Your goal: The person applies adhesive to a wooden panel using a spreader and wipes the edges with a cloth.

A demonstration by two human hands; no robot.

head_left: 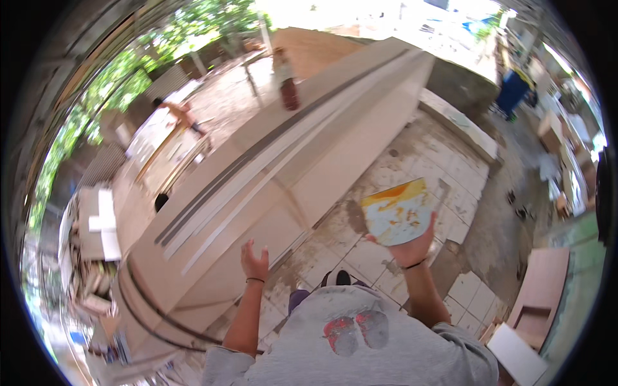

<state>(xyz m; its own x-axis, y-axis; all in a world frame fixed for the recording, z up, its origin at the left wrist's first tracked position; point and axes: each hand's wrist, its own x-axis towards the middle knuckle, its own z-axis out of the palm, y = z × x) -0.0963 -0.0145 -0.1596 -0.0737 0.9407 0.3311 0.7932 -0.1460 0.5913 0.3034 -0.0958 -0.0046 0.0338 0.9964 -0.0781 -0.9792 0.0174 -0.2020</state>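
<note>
My right hand (416,247) grips the near edge of a flat pale-blue board (399,213) with a curved lower edge. Yellow-orange smears cover its upper side, and it is held above the tiled floor. My left hand (254,260) is raised with its fingers apart and holds nothing. It is nearest to the edge of a long plywood structure (347,154), shaped like a boat hull, that slants across the view. Dark and pale strips (238,167) run along this structure. A bottle with reddish-brown contents (289,93) stands at its far side.
Beyond the structure a person (180,116) bends beside wooden bars (158,152). A low concrete ledge (460,125) borders the white floor tiles (463,186). At the far right stands a blue bin (513,92). Wooden panels (541,289) lean at the near right, with scrap wood (93,283) on the left.
</note>
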